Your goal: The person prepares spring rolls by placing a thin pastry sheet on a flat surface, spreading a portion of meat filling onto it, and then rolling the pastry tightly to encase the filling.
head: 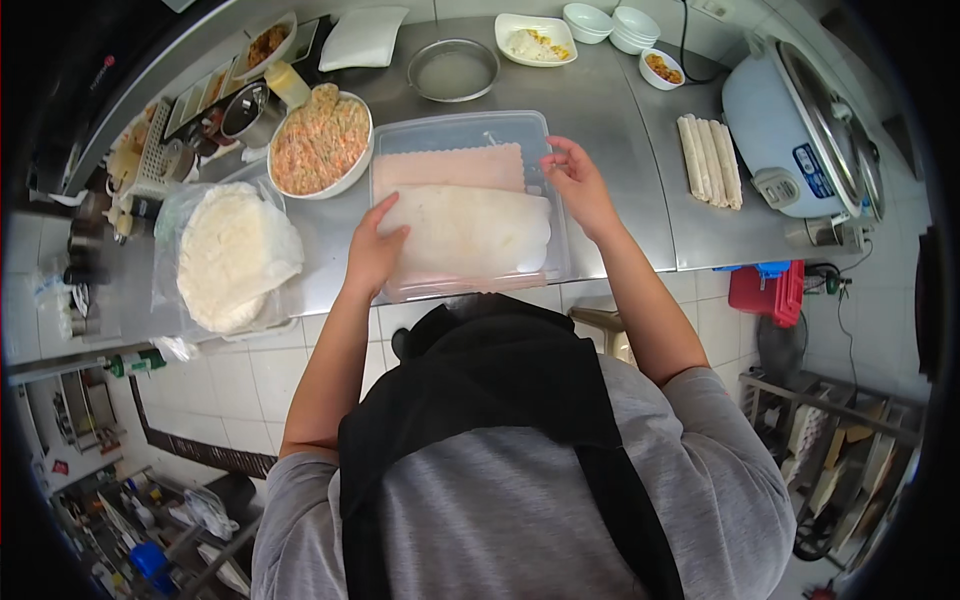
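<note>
A clear plastic tray or lid (459,126) lies before me on the steel counter. Inside it is a pink sheet with scalloped edges (450,166), partly covered by a pale, flat sheet with rounded corners (469,229). My left hand (375,244) rests at the left edge of the pale sheet, thumb and fingers spread. By the tray's right rim is my right hand (574,184), fingers loosely bent and apart, holding nothing. To the left stand a white bowl heaped with minced filling (319,142) and a stack of round, pale wrappers (225,255) in a plastic bag.
A round metal pan (454,71) stands behind the tray. Several uncooked rolls (709,161) lie right, beside a blue rice cooker (780,127). At the back are a food dish (536,41) and white bowls (634,28). A squeeze bottle (287,84) is behind the filling.
</note>
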The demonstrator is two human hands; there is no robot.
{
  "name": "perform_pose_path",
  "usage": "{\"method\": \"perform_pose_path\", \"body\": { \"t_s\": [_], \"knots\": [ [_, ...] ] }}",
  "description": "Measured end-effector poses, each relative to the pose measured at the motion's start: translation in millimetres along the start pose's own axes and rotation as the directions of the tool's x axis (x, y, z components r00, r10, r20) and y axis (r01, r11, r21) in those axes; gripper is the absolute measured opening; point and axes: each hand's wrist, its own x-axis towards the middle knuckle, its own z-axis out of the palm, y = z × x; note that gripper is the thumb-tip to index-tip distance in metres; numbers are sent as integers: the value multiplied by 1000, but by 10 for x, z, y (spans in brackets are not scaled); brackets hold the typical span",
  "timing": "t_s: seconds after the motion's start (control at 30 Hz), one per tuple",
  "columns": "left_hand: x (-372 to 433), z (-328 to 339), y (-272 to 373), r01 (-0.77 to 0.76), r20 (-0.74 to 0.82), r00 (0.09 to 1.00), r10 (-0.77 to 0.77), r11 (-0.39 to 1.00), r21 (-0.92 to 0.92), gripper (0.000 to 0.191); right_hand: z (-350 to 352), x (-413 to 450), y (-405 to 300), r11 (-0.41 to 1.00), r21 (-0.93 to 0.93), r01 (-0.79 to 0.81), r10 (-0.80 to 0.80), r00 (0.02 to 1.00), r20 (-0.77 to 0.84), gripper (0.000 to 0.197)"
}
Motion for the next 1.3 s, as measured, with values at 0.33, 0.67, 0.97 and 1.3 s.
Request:
{"method": "perform_pose_path", "body": {
  "t_s": [0.33,0.67,0.97,1.3],
  "knots": [
    [-471,-292,1207,-397,658,702,273,917,42,72,280,47,-425,858,-271,437,-146,713,686,70],
    [298,-474,312,-435,73,896,438,835,337,60,-103,200,-214,951,107,-291,241,912,333,47],
    [-246,-37,-119,-547,295,814,501,487,681,52,76,-348,252,294,-832,471,-345,864,367,38],
    [116,-149,-161,-581,310,789,530,480,658,54,582,515,-343,270,-938,219,-58,976,211,36]
  ]
}}
